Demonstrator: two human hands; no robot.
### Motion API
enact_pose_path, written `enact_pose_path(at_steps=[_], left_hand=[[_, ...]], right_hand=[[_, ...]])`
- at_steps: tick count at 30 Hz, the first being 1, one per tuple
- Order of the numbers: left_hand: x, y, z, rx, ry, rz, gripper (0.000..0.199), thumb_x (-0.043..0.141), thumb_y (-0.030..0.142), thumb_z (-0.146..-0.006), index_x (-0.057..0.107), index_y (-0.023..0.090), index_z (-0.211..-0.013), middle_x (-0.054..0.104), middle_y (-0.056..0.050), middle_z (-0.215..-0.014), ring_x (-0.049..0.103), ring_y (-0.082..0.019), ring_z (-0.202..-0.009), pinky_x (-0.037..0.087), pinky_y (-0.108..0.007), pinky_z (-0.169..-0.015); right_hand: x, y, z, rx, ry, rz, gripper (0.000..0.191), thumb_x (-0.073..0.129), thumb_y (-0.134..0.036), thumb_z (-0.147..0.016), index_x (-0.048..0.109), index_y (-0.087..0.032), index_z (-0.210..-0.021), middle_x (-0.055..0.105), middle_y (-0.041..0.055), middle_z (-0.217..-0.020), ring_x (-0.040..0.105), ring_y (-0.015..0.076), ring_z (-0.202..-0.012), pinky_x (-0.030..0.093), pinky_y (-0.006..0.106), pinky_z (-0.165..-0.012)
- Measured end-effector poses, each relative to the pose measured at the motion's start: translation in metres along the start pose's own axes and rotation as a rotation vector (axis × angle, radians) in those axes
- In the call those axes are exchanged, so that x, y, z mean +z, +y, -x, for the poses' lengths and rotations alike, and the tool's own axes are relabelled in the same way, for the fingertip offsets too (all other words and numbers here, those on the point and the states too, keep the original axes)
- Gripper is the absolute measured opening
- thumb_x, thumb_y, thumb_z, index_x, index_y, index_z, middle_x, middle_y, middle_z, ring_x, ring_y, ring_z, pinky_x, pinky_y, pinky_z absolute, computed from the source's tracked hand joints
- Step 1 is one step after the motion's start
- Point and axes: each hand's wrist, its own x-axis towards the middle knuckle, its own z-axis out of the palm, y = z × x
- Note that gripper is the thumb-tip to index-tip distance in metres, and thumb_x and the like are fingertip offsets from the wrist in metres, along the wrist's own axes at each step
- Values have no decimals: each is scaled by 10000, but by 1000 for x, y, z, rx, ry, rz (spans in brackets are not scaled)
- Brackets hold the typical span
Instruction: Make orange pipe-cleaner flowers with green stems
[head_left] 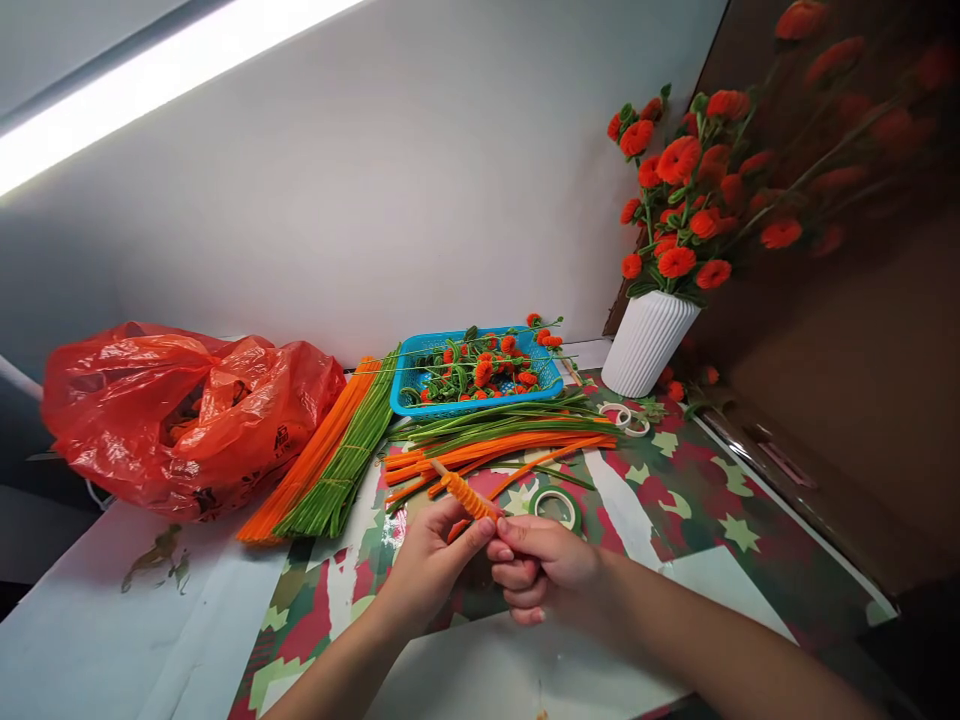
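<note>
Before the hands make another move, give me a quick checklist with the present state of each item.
1. Orange coil held: ok. The left hand and right hand both pinch near its lower end.
2. Coil's lower end sound: cannot tell; fingertips cover it.
3. Green tape roll nearby: ok, lying on the table just beyond the right hand.
4. Loose orange stems sorted: not ok; some lie crossed and spread.
5. Blue basket contents all inside: not ok; several stems reach over the rim.
6. White vase standing: ok.
</note>
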Motion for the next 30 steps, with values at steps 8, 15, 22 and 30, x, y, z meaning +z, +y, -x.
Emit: enact_pose_path(at_steps=[8, 15, 22, 30], left_hand=[[7, 4, 1, -4, 66, 36, 312, 709, 458, -698, 673, 160, -782, 648, -43, -657, 624, -209, -684, 494, -284, -597], [9, 2, 1, -16, 88, 108, 300, 735, 449, -670, 646, 170, -730, 646, -50, -633, 637, -227, -679, 500, -296, -580], [17, -1, 5, -160, 8, 226, 308, 664, 489, -732, 571, 196, -746, 602, -2, -527, 583, -179, -463, 458, -281, -458], [17, -4, 11, 87, 289, -115, 273, 688, 424, -735, 616, 163, -706, 636, -36, -704, 583, -183, -695, 461, -267, -645]], right_hand=[[0, 12, -8, -136, 64, 125, 451, 541, -606, -823, 367, -199, -736, 274, -140, -449, 156, 19, -311, 308, 174, -369], [1, 18, -12, -222, 195, 228, 509, 519, -673, -790, 376, -192, -704, 313, -128, -459, 219, 17, -316, 347, 180, -380], [7, 24, -13, -300, 357, 344, 526, 459, -699, -802, 384, -192, -687, 316, -102, -488, 262, 38, -373, 311, 186, -384], [16, 21, -1, -407, 576, 903, 469, 294, -586, -931, 409, -182, -722, 360, -49, -578, 321, 81, -511, 235, 235, -491]])
